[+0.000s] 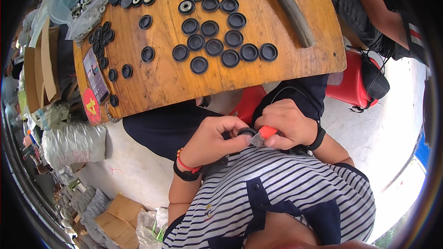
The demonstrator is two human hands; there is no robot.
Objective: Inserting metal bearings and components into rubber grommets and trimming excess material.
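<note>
My left hand (214, 142) is closed on a round black plastic cap (248, 132) in front of my chest, just off the table's near edge. In my right hand (293, 122), also closed, is a small knife with an orange handle (267, 132). Its flat greyish blade (257, 139) points down and left, against or right beside the cap; I cannot tell whether they touch. On the wooden table (170, 80) beyond my hands lie several loose black caps (199, 65). Farther back, some caps hold metal ring bearings (186, 7).
A clear plastic bag (85, 7) of small metal parts sits at the table's far left, above a phone (95, 76). A dark curved tube (288, 9) lies on the right. Beyond it, another person's arm (376, 11) shows near a red stool (344, 80). Cardboard boxes (122, 216) stand lower left.
</note>
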